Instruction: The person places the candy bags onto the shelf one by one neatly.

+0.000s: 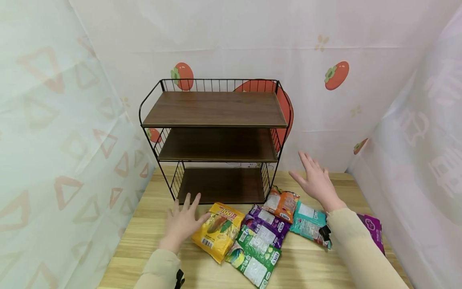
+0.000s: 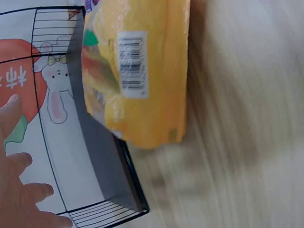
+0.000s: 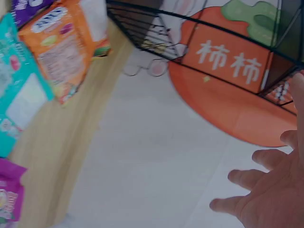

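My left hand point(image 1: 182, 222), fingers spread, hovers just left of a yellow snack bag point(image 1: 219, 232) with a mango picture and barcode. The right hand point(image 1: 315, 182) is raised above the bags at the right, its fingers extended and nothing in them. Beneath and around it lie an orange bag point(image 1: 283, 204), a teal bag point(image 1: 309, 220) and, partly hidden by the sleeve, a magenta-purple bag point(image 1: 373, 230). Between the hands, a green bag point(image 1: 257, 257) overlaps a purple bag point(image 1: 267, 224). In the left wrist view the yellow bag point(image 2: 142, 71) stands out close to the camera.
A black wire rack point(image 1: 216, 126) with three dark wood shelves stands at the back of the wooden table point(image 1: 144, 249). Nothing sits on its shelves. Printed cloth point(image 1: 231, 40) hangs behind and at both sides. The orange bag touches the rack's front right foot.
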Motion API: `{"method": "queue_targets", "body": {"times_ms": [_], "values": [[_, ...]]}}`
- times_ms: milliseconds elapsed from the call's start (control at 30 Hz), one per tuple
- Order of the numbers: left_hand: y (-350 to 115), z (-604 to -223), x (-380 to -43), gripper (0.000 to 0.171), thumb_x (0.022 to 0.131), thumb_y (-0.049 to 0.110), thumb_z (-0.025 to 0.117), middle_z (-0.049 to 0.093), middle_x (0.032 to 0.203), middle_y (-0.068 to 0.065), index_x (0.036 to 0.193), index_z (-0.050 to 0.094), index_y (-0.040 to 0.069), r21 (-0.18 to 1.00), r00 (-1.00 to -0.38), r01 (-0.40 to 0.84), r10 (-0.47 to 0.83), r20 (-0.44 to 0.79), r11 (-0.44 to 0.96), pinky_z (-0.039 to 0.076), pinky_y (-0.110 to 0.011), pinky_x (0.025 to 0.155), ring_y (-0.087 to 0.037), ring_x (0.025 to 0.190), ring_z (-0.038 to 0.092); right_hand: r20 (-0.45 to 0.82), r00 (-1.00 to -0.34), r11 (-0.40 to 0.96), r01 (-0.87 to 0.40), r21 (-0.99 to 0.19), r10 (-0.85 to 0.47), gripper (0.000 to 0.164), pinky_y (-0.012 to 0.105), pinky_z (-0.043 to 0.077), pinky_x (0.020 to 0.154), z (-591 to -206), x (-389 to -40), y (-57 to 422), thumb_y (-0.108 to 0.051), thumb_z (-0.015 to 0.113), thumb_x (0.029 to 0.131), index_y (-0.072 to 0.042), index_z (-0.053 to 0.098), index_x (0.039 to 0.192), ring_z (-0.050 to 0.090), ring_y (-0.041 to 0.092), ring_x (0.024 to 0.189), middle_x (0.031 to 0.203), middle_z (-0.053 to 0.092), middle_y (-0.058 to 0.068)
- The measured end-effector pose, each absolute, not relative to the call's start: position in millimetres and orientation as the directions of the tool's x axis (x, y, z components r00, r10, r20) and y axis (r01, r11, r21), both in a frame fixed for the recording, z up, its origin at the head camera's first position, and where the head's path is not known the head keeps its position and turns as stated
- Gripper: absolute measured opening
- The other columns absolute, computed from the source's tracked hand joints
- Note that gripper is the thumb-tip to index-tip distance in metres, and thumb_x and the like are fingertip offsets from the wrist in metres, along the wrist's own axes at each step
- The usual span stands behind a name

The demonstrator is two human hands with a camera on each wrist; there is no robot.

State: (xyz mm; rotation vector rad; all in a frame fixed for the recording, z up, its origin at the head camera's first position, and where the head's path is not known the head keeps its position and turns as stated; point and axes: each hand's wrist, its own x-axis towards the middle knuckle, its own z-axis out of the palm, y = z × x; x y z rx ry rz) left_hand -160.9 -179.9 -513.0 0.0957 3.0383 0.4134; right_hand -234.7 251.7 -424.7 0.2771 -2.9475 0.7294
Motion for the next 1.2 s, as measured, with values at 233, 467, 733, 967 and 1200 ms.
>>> {"method": "queue_targets", "body": {"times_ms": [233, 467, 733, 967, 1200], "values": [[-173, -531, -155, 0.084, 0.099, 0.062, 0.053, 0.024, 0.166, -0.022, 0.165, 0.021, 0.022, 0.421, -0.986, -0.008, 0.063, -0.155, 0.907, 0.025, -0.077, 0.11, -0.063, 0.143, 0.025, 0.158, -0.962, 0.819, -0.271, -0.506, -0.221, 0.084, 0.07, 0.018, 0.118, -405, -245, 232, -0.054, 0.053, 0.103, -0.025, 0.005, 0.166, 0.02, 0.043, 0.153, 0.17, 0.015, 0.016], [-168, -545, -152, 0.083, 0.099, 0.055, 0.06, 0.034, 0.161, -0.026, 0.163, 0.027, 0.013, 0.5, -0.979, -0.087, 0.018, -0.201, 0.862, 0.039, -0.074, 0.103, -0.057, 0.138, 0.039, 0.161, -0.948, 0.766, -0.318, -0.559, -0.276, 0.084, 0.064, 0.038, 0.111, -391, -251, 216, -0.055, 0.053, 0.103, -0.025, 0.006, 0.166, 0.046, 0.043, 0.14, 0.164, 0.034, 0.017], [-166, -560, -149, 0.081, 0.097, 0.043, 0.068, 0.055, 0.141, -0.032, 0.159, 0.032, 0.005, 0.575, -0.972, -0.148, -0.013, -0.233, 0.805, 0.048, -0.067, 0.096, -0.053, 0.119, 0.06, 0.127, -0.949, 0.686, -0.297, -0.665, -0.288, 0.08, 0.06, 0.044, 0.107, -383, -257, 204, -0.046, 0.051, 0.106, -0.008, 0.013, 0.164, 0.055, 0.042, 0.133, 0.152, 0.047, 0.027], [-165, -570, -148, 0.07, 0.092, 0.022, 0.075, 0.061, 0.132, -0.032, 0.15, 0.045, -0.002, 0.586, -0.977, -0.154, -0.035, -0.209, 0.796, 0.05, -0.062, 0.097, -0.048, 0.115, 0.062, 0.128, -0.964, 0.646, -0.252, -0.72, -0.233, 0.065, 0.056, 0.054, 0.096, -377, -265, 196, -0.03, 0.049, 0.109, -0.002, 0.023, 0.161, 0.072, 0.041, 0.103, 0.142, 0.053, 0.032], [-167, -573, -145, 0.062, 0.093, 0.021, 0.073, 0.063, 0.129, -0.031, 0.145, 0.051, -0.005, 0.639, -0.973, -0.187, -0.053, -0.223, 0.746, 0.051, -0.061, 0.096, -0.046, 0.113, 0.064, 0.113, -0.976, 0.617, -0.205, -0.76, -0.186, 0.051, 0.047, 0.06, 0.084, -377, -268, 192, -0.019, 0.051, 0.108, 0.01, 0.04, 0.15, 0.074, 0.04, 0.096, 0.139, 0.054, 0.036]]}}
